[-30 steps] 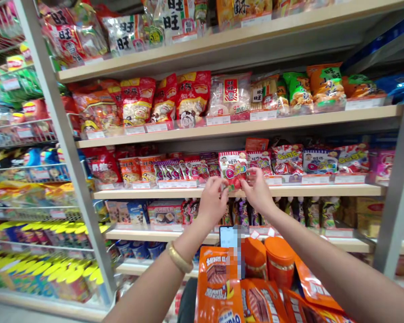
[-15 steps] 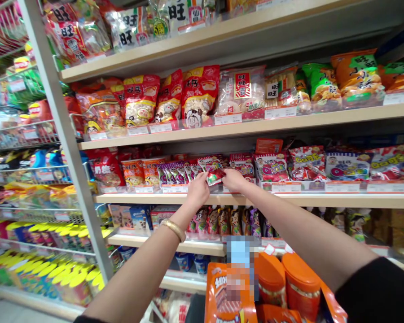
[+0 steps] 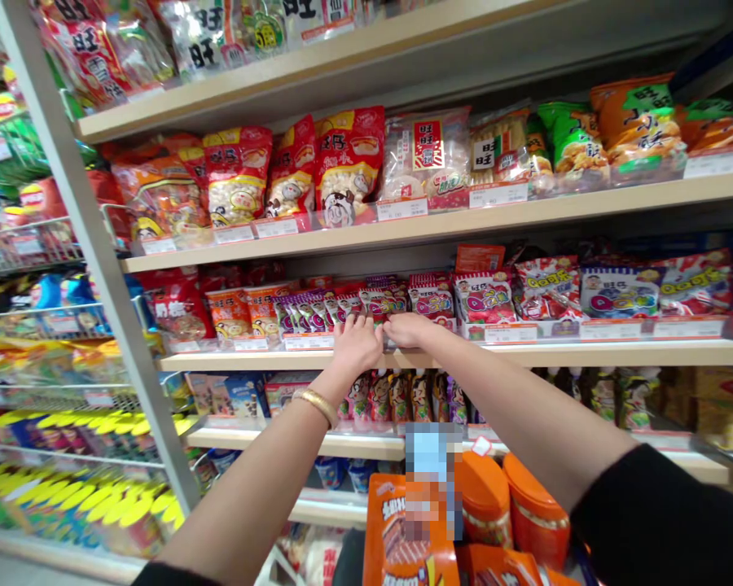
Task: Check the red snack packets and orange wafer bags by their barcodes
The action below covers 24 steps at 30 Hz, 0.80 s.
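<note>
Small red-and-pink snack packets (image 3: 384, 303) sit upright in a row at the front of the third shelf (image 3: 525, 355), just above the price-tag strip, and both hands are right on them. Left hand (image 3: 355, 345) is pressed vs. the front of the row, fingers (image 3: 349, 325) spread a bit and laid flat on the packets; can't tell if any one packet is actually gripped. Right hand (image 3: 407, 329) is touching the left at the fingertips, fingers curled down over the packets' lower edge; whether it has hold of one is hidden too. A gold bangle (image 3: 316, 404) rides on the left wrist, and a black sleeve (image 3: 660, 521) covers the right upper arm.

Left of the hands: purple packets (image 3: 305, 311), then orange bags (image 3: 244, 311). Right of the hands: bigger pink-and-white bags (image 3: 484, 296), w/ more of that kind further along the same shelf. Shelf above holds large red bags (image 3: 348, 163), a clear bag w/ a red label (image 3: 427, 159) and green-orange bags (image 3: 635, 122). Shelf below has small figure-shaped packs (image 3: 403, 395) standing in a row, directly under the hands.

Bottom of view (nearest the camera): orange pouches (image 3: 397, 537) and two orange-lidded tubs (image 3: 513, 509), close together, partly behind a blurred patch. Far left, a grey upright post (image 3: 98, 260) splits this bay from the next one, where yellow packs (image 3: 98, 496) are stacked low.
</note>
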### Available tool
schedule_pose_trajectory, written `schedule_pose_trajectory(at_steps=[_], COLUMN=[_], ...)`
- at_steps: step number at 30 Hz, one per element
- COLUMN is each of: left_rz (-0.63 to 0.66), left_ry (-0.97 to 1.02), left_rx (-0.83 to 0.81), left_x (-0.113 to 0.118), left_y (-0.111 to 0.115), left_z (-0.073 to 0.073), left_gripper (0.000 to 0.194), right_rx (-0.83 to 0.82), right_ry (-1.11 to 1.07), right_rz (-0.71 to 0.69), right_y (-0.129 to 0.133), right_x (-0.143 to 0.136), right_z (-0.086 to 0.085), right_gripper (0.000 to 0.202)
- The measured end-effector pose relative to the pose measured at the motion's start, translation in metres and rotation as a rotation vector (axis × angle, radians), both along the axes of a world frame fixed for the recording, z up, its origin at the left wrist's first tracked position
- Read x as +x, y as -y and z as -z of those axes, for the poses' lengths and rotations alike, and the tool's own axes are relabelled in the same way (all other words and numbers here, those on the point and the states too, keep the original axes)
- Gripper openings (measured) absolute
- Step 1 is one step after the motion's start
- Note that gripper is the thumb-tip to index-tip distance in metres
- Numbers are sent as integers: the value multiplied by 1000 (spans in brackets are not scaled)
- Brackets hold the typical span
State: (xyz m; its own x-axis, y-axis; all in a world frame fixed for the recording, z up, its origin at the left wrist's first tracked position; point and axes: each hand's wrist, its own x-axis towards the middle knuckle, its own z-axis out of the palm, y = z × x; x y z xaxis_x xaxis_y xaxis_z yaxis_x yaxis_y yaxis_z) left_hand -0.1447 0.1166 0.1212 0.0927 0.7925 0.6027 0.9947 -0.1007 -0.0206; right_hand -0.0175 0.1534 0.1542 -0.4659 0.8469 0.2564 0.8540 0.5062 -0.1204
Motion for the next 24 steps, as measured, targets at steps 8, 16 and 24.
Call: schedule_pose_trajectory(at_steps=[8,16,24], left_rz=[-65,317,484], left_ry=[111,314,394], left_rx=[120,174,-125], left_x=[4,54,139], left_y=[14,20,2], left_z=[2,2,-3], left_gripper=[42,46,55], right_rx=[203,451,286], right_ry=[-207,-423,-433], right_rz=[48,423,481], right_y=[31,51,46], right_x=[41,150,174], right_z=[-2,4,21], right_gripper=[26,42,50])
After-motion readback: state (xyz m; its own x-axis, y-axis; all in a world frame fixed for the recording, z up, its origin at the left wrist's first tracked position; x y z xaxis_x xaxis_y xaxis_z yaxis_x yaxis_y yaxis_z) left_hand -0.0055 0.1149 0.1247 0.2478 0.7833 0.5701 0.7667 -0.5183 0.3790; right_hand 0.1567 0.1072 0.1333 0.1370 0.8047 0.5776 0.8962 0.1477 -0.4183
